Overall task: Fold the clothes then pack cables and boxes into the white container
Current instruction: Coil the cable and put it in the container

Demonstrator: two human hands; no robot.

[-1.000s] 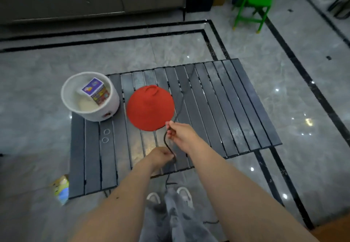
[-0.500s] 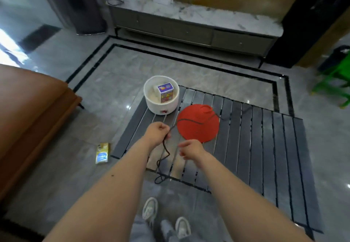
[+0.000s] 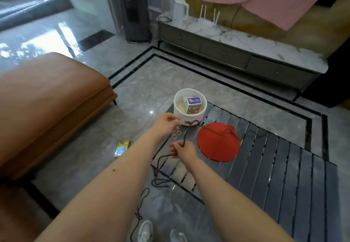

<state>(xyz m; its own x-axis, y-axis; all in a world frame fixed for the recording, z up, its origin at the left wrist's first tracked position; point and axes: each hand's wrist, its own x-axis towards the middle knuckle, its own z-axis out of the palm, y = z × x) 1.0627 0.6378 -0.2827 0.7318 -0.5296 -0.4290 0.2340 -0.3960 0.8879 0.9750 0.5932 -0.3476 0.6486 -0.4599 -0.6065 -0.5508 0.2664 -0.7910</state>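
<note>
A white round container [image 3: 190,117] stands at the far left corner of the dark slatted table [image 3: 280,175], with a colourful box [image 3: 193,105] upright inside it. A red folded cloth [image 3: 217,147] lies flat to its right. A thin black cable [image 3: 214,131] runs across the red cloth, past the container's base, and down off the table's near edge to the floor. My right hand [image 3: 182,150] is shut on the cable near the table's left edge. My left hand [image 3: 166,122] is raised just left of the container, pinching the cable's upper loop.
Two small rings [image 3: 176,134] lie on the table between my hands. A yellow-blue packet [image 3: 122,147] lies on the floor left of the table. An orange leather sofa [image 3: 47,99] is on the left, a grey cabinet [image 3: 236,52] behind. My shoes [image 3: 145,232] are below.
My view swung left and up, bringing sofa and cabinet into sight. My left hand rose toward the container with the cable; my right hand took hold of the cable lower down.
</note>
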